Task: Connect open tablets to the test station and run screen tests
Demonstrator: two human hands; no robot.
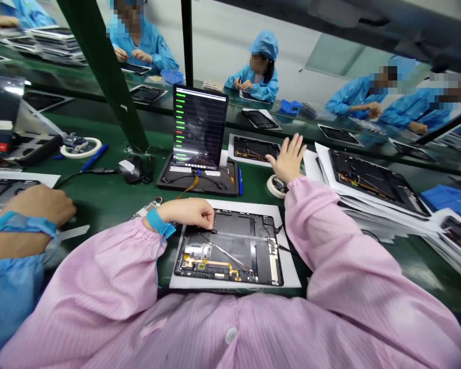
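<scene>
In front of me an opened tablet housing lies on a white sheet, its inner parts and orange flex cables showing. My left hand is at its upper left edge, fingers curled closed with the tips down at the housing. Whatever they pinch is hidden. A thin shiny strip lies slantwise across the housing below that hand. My right hand is raised with fingers spread and holds nothing. Near its wrist is a white tape roll, and behind it a second tablet housing on paper.
A lit tablet stands in a black tray beside a blue pen. To the right, a housing tops stacked sheets. A mouse lies left. A co-worker's hand is close by on the left; others sit opposite.
</scene>
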